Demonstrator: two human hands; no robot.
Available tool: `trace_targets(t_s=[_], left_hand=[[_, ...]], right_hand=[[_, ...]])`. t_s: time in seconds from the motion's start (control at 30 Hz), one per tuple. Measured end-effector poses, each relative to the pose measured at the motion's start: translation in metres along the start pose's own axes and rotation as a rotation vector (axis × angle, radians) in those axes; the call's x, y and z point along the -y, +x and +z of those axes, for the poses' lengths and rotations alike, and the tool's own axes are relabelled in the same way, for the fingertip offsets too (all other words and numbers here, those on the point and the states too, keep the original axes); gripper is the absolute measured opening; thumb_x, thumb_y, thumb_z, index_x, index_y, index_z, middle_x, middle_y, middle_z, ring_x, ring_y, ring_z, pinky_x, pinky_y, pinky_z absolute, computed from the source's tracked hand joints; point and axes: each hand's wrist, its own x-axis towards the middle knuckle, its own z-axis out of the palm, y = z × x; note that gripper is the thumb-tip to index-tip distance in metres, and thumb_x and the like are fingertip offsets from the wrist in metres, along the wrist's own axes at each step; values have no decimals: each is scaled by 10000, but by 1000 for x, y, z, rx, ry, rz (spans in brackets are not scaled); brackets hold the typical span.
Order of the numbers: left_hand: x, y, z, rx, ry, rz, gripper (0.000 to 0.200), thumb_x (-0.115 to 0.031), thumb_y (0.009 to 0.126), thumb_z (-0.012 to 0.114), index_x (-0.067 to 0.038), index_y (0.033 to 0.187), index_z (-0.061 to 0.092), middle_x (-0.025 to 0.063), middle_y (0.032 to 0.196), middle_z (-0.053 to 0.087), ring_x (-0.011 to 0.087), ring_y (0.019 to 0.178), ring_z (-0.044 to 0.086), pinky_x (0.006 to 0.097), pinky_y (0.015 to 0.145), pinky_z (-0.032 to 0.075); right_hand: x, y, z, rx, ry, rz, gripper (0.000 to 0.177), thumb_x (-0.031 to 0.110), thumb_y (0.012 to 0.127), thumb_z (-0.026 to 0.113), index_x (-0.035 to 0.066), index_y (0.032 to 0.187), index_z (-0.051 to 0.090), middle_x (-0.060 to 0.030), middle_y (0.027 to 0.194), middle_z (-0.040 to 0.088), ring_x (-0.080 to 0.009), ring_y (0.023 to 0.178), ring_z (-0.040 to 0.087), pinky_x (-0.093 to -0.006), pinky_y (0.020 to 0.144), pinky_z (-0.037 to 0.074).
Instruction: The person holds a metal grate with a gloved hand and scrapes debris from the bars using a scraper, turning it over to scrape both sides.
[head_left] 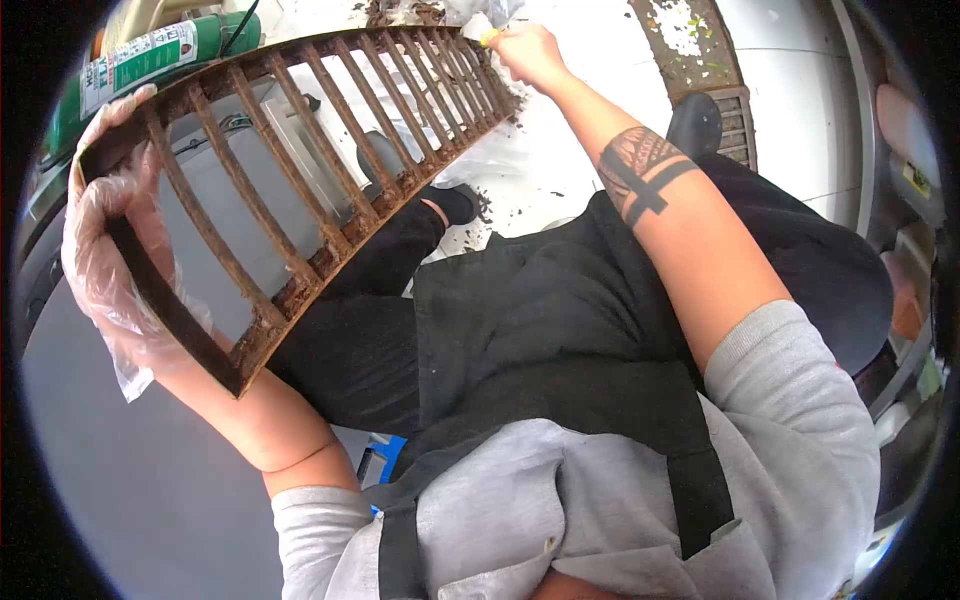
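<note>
A green spray can (150, 55) lies at far left. Dark rust flakes (520, 185) litter the white floor (590, 90). At far right, a second drain grate (738, 125) sits in the floor just beyond a debris-strewn drain channel (690, 40).

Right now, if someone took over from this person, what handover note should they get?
Left hand, in a thin plastic glove: grip closed on the near end of the rusty grate, held up off the floor.
Right hand: at the grate's far end, pinching a small yellow item, too small to identify.
Green spray can lies beyond the grate; second grate on the floor.
Done: dark flakes lie on the white floor.
Left: all bars look rusty.
</note>
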Motion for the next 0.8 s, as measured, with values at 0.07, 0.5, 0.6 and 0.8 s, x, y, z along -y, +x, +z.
trace_targets(t_s=[0.07,0.5,0.6,0.8], left_hand=[[3,-3,-3,30,14,31,565,-48,833,476,149,1362,518,291,1415,544,334,1416,472,435,1260,281],[0,-8,-1,-19,-65,-10,583,-62,863,484,152,1404,474,289,1459,510,343,1438,450,437,1249,290],[-2,-8,2,2,-19,-27,579,-67,866,481,151,1402,479,287,1463,509,332,1432,457,431,1239,305],[1,-8,-9,130,113,71,588,-108,882,490,133,1418,476,271,1470,514,323,1427,466,437,1248,288]], right_hand=[[5,-8,7,-4,74,42,290,336,906,697,68,906,808,-53,674,695,-128,473,601,-310,499,515],[12,-16,60,-310,16,-161,390,359,932,640,1,828,755,-197,804,727,-368,678,694,-450,657,553],[6,-15,48,70,663,209,326,311,931,696,20,790,739,-101,694,687,-199,496,608,-354,444,457],[-16,-31,13,-41,715,214,282,274,909,696,21,796,751,-72,615,653,-147,447,582,-301,383,425]])
